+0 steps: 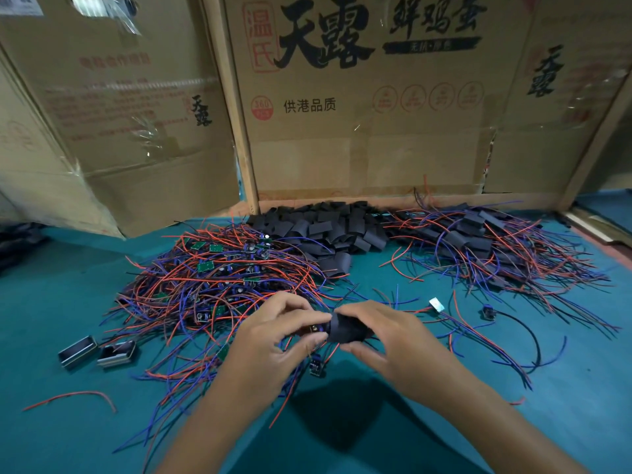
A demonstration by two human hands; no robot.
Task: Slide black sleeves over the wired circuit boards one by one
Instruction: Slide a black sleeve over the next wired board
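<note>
Nearest the camera, two forearms converge over the teal table [581,388], and the work sits right between the hands. The right hand [386,340] holds a black sleeve [345,328], fingers curled round it from above and thumb beneath; its long axis runs roughly left to right, with the open mouth facing the left hand. The left hand [273,336] pinches a wired circuit board [313,331] at that mouth, fingertips touching the sleeve's rim, the board barely visible between them and seemingly just entering. The coming move likely turns on keeping board and sleeve on the same axis while the hands close toward each other; how far the board is in cannot be told.

Further out on the left lies the tangled pile of unsleeved boards [219,278] with red and blue wires. Behind it sits the heap of loose sleeves [325,227], and to the right the pile of finished pieces [485,241]. Cardboard boxes [369,107] wall the back.
</note>
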